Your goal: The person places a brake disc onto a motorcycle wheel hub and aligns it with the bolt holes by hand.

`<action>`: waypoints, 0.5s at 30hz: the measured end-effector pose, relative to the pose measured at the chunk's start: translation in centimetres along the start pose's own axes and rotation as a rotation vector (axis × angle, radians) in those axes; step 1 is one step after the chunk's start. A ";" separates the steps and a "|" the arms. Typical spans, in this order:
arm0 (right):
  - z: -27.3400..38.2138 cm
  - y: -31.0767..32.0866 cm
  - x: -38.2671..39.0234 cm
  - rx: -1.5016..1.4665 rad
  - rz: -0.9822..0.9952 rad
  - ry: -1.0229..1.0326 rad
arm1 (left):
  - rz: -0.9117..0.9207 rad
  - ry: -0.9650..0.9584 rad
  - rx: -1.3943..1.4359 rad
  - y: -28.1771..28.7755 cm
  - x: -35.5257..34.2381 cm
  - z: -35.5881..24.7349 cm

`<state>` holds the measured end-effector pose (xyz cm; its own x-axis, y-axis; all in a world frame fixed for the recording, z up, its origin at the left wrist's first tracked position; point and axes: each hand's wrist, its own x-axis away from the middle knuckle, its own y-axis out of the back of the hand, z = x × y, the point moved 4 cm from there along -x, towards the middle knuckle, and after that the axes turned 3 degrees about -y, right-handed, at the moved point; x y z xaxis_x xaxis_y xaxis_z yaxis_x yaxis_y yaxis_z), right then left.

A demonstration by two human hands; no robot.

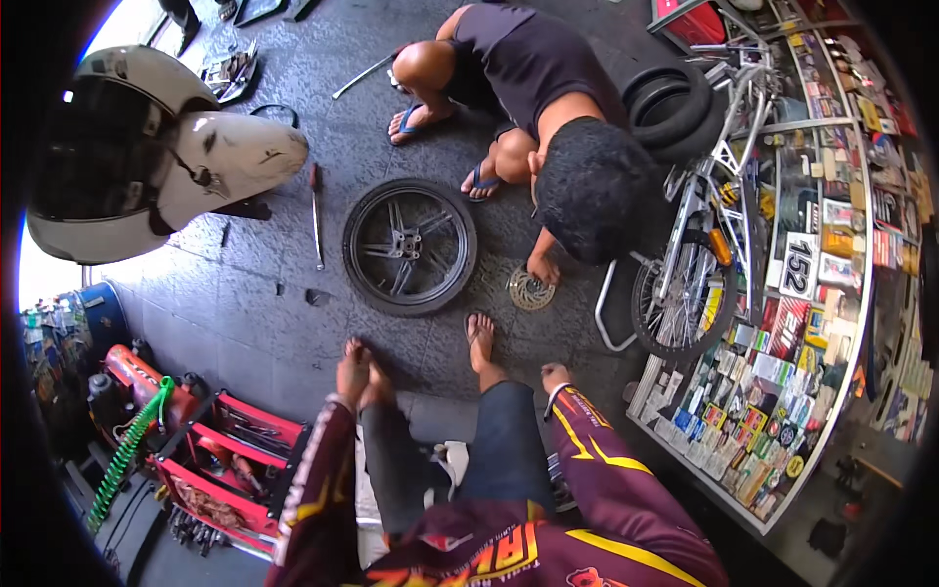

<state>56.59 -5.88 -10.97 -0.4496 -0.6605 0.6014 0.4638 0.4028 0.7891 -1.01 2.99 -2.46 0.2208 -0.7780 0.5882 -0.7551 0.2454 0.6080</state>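
Note:
My left hand point(353, 371) hangs beside my left shin, fingers stretched downward and holding nothing. To the right of my right knee is my right hand point(556, 376); it is small and foreshortened, so its fingers do not show clearly, and no object is seen in it. Ahead of my feet a black spoked motorcycle wheel point(459, 245) with its tyre lies flat on the floor. Right of it lies a gold and silver brake disc point(528, 292), touched by the hand point(544, 268) of a person crouching across from me. Neither of my hands touches the wheel or disc.
A long red-handled tool point(316, 217) lies left of the wheel. White scooter bodywork point(235, 161) stands at far left, a red tool tray point(235, 460) at near left. On the right are a bare motorcycle frame point(719, 225), stacked tyres point(675, 112) and a glass display case point(773, 391).

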 end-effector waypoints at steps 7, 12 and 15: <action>0.8 -1.1 -11.4 0.134 -0.060 0.093 | 0.152 -0.328 0.112 -17.0 0.1 -4.4; 1.7 -6.1 -22.4 0.184 -0.256 0.258 | 0.192 -0.408 0.118 -24.3 -6.4 -2.9; 5.7 -9.6 -25.4 0.237 -0.261 0.106 | 0.270 -0.619 -0.017 -28.7 -9.9 -1.7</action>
<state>59.20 10.68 -33.07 -0.4424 -0.8171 0.3695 0.1482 0.3398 0.9288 19.50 4.66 -24.84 -0.3723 -0.8749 0.3098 -0.7229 0.4827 0.4944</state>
